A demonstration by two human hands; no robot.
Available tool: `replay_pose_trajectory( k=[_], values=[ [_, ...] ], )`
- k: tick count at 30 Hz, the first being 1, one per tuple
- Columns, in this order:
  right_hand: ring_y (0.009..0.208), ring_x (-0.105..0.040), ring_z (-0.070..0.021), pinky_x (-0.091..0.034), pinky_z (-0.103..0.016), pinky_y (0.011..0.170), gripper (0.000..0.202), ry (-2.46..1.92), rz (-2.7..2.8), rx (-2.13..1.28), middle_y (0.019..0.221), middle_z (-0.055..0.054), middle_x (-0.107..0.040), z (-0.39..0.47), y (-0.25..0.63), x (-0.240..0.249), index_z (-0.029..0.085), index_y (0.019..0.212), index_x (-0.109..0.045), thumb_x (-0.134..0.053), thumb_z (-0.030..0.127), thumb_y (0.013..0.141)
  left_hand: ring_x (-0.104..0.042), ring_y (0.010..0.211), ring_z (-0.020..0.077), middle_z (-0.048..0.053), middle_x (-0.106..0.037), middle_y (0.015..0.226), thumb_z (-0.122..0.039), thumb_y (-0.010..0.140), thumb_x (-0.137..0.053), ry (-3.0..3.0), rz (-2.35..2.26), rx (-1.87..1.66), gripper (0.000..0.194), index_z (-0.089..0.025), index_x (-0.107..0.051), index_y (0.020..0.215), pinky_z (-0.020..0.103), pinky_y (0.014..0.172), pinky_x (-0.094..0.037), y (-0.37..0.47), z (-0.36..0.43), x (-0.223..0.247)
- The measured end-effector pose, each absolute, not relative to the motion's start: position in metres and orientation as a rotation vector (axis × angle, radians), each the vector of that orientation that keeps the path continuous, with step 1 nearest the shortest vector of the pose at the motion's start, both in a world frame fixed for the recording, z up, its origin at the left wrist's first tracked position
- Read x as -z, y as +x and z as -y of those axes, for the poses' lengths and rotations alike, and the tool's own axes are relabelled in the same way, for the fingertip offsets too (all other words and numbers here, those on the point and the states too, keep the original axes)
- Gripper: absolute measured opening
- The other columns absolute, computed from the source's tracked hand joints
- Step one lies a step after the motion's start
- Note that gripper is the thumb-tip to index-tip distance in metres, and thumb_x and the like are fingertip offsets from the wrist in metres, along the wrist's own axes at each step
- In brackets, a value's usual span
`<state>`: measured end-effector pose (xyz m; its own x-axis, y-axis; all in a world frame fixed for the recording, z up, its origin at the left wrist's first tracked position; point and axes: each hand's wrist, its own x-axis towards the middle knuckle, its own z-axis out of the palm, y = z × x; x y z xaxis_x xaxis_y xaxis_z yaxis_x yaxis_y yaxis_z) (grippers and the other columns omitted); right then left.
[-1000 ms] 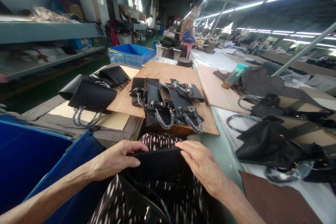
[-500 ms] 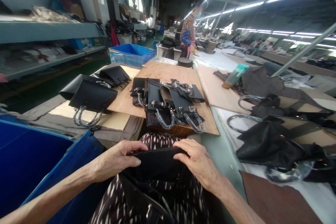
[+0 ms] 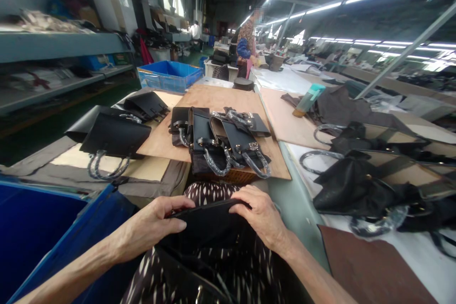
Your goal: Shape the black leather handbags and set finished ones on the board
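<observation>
A black bag point(image 3: 210, 228) lies across my lap over a patterned garment, its upper edge raised. My left hand point(image 3: 153, 225) pinches the left end of that edge between thumb and fingers. At the right end, my right hand point(image 3: 258, 216) grips the same edge, thumb toward me. Metal fittings show low on the bag. Just beyond my knees, several black handbags point(image 3: 228, 137) with plastic-wrapped handles are heaped on a brown board point(image 3: 263, 104). Another black bag point(image 3: 114, 133) with looped handles rests to the left.
A large blue bin point(image 3: 32, 228) stands at the near left, another blue bin point(image 3: 171, 76) farther back. More black bags point(image 3: 356, 180) and a teal-topped bottle point(image 3: 309, 99) are on the right-hand table. A person point(image 3: 245, 45) stands beyond.
The view has turned slightly right, so the surroundings sit farther left. Both hands still hold the bag's edge, which is tilted a little more, its left end lower.
</observation>
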<state>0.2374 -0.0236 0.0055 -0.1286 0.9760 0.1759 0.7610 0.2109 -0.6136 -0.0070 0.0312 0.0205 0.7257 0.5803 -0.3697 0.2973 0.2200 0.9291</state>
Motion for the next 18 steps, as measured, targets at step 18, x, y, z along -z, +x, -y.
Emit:
replay_pose_trajectory(
  k=[18],
  values=[
    [0.071,-0.054,-0.0109,-0.038,-0.021,0.066,0.013,-1.648,1.885,-0.628,0.069,0.006,-0.061,0.022,0.233,-0.014,0.022,0.067,-0.065,-0.061,0.017,0.078,-0.054,0.076,0.0144,-0.002,-0.063,0.085,-0.019,0.070,-0.052,1.328,-0.819,-0.211,0.029,-0.016,-0.059,0.098,0.021,0.068,-0.042,-0.008,-0.030,-0.018]
  ],
)
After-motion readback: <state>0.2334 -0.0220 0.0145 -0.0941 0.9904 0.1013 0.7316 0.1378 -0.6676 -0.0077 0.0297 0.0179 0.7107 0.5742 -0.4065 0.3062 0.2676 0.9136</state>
